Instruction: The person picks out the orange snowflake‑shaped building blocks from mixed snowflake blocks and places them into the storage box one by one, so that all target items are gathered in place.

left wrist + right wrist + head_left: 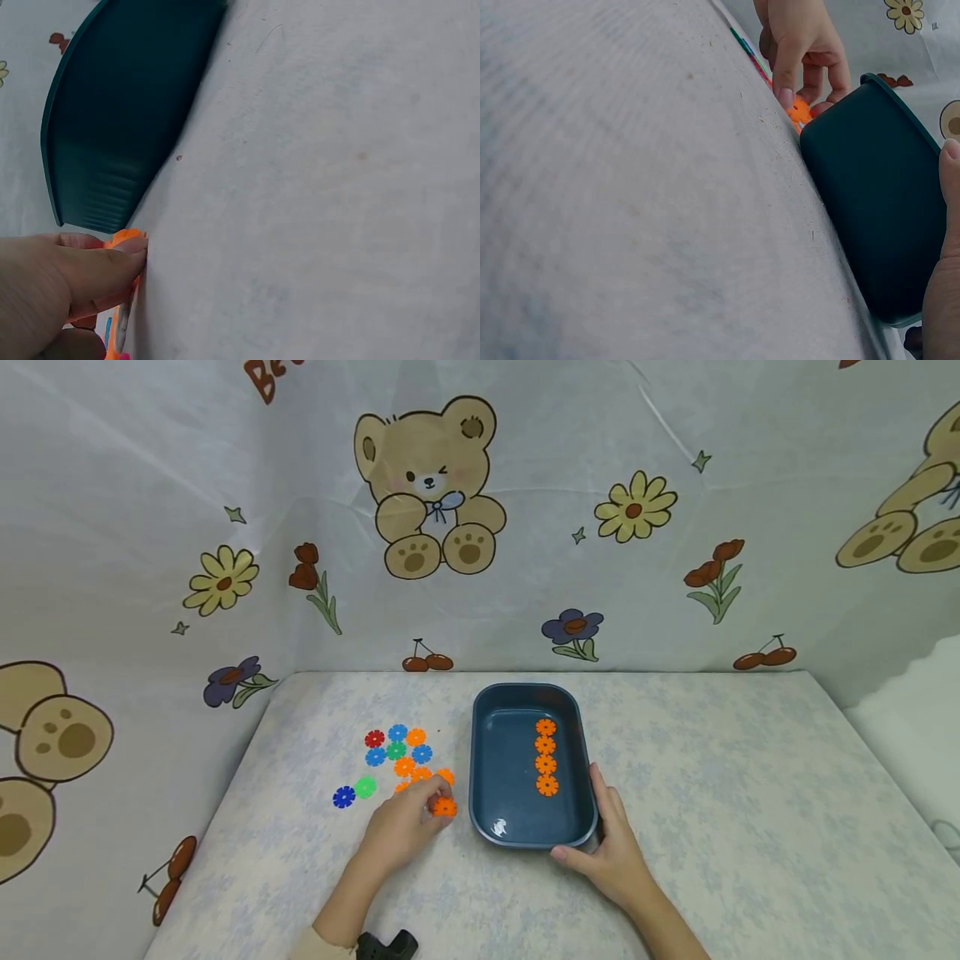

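Note:
A deep dark blue tray (510, 835) stands on the table, with several orange notched plastic discs, shaped like snowflakes, in a column along its right side; the lowest disc (547, 786) is nearest the front. Just left of the tray, my left hand (405, 822) pinches another orange disc (445, 807) between thumb and fingers, tilted up close to the tabletop. In the left wrist view, the fingertips cover much of this disc (127, 235). My right hand (618, 856) holds the tray's front right corner, thumb at the front and fingers along the right side.
Left of the tray lie loose discs: a red disc (374, 739), a dark blue disc (343, 797), a light green disc (365, 787), and several orange and blue ones. The left hand partly hides some. A printed cloth (525, 610) hangs behind the table (750, 793).

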Demonstrator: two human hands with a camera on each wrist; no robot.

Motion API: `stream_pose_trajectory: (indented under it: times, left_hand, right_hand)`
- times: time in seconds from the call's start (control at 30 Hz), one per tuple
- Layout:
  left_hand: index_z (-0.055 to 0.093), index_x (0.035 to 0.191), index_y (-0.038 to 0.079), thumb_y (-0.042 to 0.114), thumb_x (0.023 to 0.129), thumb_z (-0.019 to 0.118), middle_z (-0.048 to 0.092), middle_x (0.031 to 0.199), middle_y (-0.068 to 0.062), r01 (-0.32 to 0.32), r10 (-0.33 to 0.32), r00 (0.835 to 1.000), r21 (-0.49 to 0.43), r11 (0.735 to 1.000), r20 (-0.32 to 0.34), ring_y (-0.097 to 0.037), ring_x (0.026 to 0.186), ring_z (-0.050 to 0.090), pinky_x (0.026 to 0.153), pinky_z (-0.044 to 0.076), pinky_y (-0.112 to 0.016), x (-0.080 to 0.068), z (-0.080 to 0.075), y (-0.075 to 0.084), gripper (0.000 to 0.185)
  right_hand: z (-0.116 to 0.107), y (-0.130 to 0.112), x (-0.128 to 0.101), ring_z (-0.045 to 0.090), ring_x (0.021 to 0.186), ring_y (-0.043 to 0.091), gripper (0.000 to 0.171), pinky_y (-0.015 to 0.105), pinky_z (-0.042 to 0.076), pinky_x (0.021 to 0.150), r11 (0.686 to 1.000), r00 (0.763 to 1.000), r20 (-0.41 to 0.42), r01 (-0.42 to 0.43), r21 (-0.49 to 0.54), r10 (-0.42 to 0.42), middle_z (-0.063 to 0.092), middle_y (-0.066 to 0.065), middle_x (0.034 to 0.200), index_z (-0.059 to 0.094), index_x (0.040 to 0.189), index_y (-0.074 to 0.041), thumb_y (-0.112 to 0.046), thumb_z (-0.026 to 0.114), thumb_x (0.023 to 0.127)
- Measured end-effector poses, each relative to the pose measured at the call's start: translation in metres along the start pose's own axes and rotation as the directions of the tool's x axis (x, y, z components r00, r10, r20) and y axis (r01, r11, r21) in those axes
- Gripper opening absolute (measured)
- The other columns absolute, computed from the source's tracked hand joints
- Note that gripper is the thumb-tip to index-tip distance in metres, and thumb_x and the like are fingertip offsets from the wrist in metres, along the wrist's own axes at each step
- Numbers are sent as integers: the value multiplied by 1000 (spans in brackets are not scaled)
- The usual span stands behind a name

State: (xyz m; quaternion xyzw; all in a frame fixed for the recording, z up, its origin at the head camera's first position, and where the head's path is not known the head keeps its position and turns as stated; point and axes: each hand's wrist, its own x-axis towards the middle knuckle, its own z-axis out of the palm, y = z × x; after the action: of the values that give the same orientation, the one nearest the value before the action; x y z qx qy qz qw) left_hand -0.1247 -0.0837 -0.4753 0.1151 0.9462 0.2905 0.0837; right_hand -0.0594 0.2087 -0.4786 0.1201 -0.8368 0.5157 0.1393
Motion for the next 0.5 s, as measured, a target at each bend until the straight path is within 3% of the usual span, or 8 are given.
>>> stream_pose_trajectory:
  times: [0.13,0.23,0.37,0.5]
  left_hand:
    - [63,102,29,24,84,80,62,82,9,-11,11,1000,1,1000,-1,-10,69,53,58,42,-27,-3,-1,0,25]
    - [64,104,29,26,84,80,58,75,10,15,-16,1000,-30,999,-21,-9,66,52,57,42,-26,-5,-3,0,26]
    - [65,105,28,25,83,81,60,76,8,85,-94,994,-144,986,-53,-11,66,53,59,42,-26,-8,-9,2,27]
    - [67,107,27,27,81,82,63,81,4,147,-173,982,-284,947,-69,-17,61,51,53,41,-25,-9,-21,12,30]
  right_hand:
    - [0,-1,1,40,99,17,124,5,32,90,1000,1000,-5,8,-5,-8,46,26,115,15,158,-5,2,89,59]
    - [0,-1,1,40,99,17,124,5,33,90,1000,1000,-4,14,-2,-14,46,26,114,15,158,-4,2,89,59]
    - [0,0,1,40,100,17,124,4,33,91,1000,1000,2,9,1,-9,46,25,115,14,158,-6,2,89,60]
    - [0,0,0,40,100,15,124,4,32,91,1000,1000,1,-1,-6,1,46,24,115,14,159,-8,0,89,60]
